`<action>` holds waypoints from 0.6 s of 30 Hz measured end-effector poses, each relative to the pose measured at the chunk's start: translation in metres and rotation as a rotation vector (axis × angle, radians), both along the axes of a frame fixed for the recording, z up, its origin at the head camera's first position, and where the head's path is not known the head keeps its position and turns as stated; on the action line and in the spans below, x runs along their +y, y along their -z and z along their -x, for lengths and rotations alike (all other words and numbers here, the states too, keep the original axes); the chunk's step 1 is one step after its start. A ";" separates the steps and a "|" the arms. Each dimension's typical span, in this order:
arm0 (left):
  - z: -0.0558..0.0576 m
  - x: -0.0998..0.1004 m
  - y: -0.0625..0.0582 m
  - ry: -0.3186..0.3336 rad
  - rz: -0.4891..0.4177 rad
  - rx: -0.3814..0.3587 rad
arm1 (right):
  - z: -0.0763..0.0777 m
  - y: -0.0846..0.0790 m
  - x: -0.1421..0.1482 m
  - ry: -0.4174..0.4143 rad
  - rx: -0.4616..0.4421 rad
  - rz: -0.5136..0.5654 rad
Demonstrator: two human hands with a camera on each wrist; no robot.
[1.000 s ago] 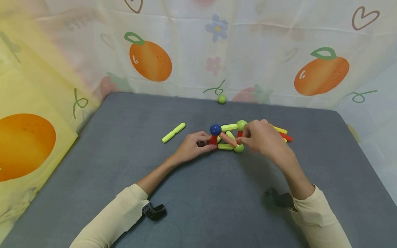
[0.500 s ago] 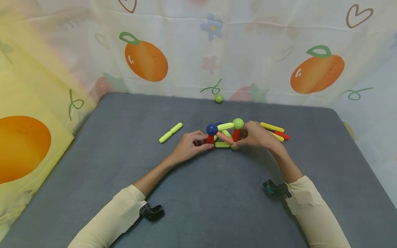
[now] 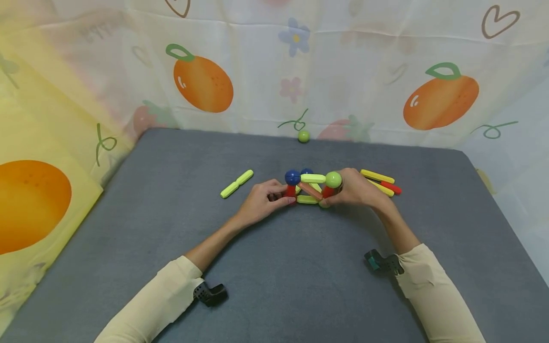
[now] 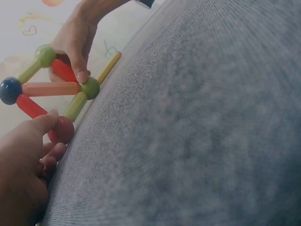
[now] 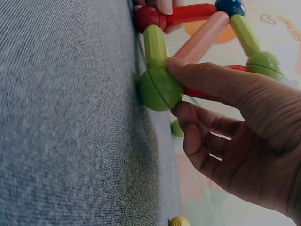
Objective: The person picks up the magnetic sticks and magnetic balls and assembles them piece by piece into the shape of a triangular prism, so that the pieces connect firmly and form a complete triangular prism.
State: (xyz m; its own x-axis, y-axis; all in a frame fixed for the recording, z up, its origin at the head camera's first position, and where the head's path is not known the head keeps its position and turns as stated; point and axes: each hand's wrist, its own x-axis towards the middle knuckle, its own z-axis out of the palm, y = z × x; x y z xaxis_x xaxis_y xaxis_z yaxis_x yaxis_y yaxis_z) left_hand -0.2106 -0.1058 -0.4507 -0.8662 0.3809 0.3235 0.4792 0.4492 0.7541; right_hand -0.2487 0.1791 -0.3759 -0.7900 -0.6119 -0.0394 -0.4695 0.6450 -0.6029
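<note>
Down dipped the upper green ball (image 3: 333,179) beside the right grip (image 3: 355,187), which pinched the lower green ball (image 5: 159,89). Thumb extended, the left grip (image 3: 262,201) pinched the red ball (image 4: 64,129).

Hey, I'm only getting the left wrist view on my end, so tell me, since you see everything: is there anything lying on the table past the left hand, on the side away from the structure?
Observer: Yes. In the head view, two yellow-green sticks lie end to end, to the left of the left hand.

Operator: Okay. On the structure I see just one blue ball. Is that the only one?

Observer: No, the head view shows a second blue ball, farther back and partly hidden.

Operator: Any loose ball away from the structure?

Observer: Yes, a loose green ball sits at the far edge of the table, near the patterned cloth.
</note>
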 end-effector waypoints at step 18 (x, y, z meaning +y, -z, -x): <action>0.003 -0.007 -0.002 0.148 -0.015 -0.152 | -0.018 -0.014 -0.021 -0.180 -0.244 0.075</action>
